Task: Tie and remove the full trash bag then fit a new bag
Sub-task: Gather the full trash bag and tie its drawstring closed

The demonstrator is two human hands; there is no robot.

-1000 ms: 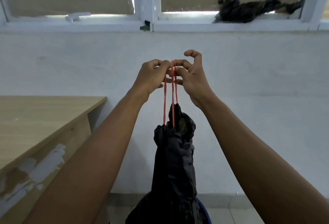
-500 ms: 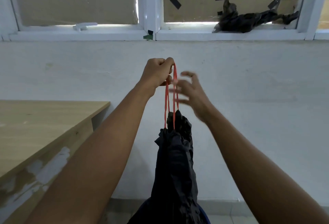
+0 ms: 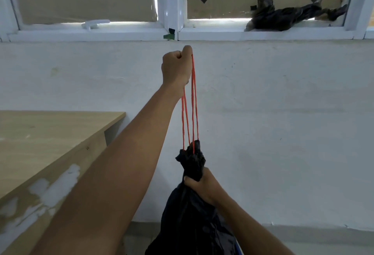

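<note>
The left hand point(image 3: 176, 68) is holding the thin red drawstring loops point(image 3: 193, 113) high in a closed fist while the right hand point(image 3: 202, 186) is squeezing the gathered neck of the black plastic trash bag point(image 3: 188, 224) hanging below, probably to cinch it.

Desk point(image 3: 50, 133) stands left of trash bag point(image 3: 188, 224); another bag point(image 3: 283, 17) lies on windowsill point(image 3: 121, 35).

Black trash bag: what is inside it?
Nothing inside can be seen. The black trash bag is gathered shut at its neck, where the right hand grips it; red drawstrings run from its top up to the left hand.
</note>
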